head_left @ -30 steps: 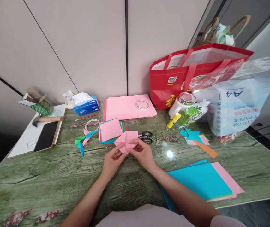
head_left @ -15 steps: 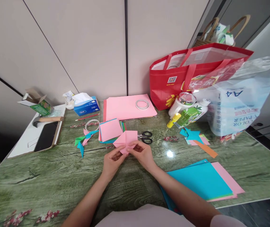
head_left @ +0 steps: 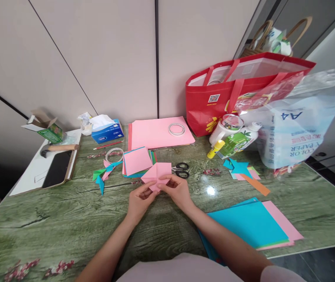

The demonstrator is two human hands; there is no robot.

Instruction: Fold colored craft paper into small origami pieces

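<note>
A creased piece of pink paper (head_left: 160, 170), partly folded, is held just above the table in the middle of the view. My left hand (head_left: 140, 200) pinches its lower left edge, thumb and fingers closed on it. On the lower right, my right hand (head_left: 177, 190) grips the same paper, its thumb close to the left one. The fingers hide part of the lower folds. Right behind the paper lie black-handled scissors (head_left: 181, 170), and to its left is a stack of small coloured sheets (head_left: 138, 161) with pink on top.
Folded paper pieces (head_left: 104, 174) and a tape roll (head_left: 114, 155) lie left. Large pink sheets (head_left: 155, 133) are at the back, blue sheets (head_left: 246, 223) front right. A glue stick (head_left: 215, 149), white bottle (head_left: 229, 129), red bag (head_left: 202, 102) and paper scraps (head_left: 240, 168) stand or lie right.
The pink paper has tilted very slightly in my fingers. Both hands keep their hold in nearly the same place.
</note>
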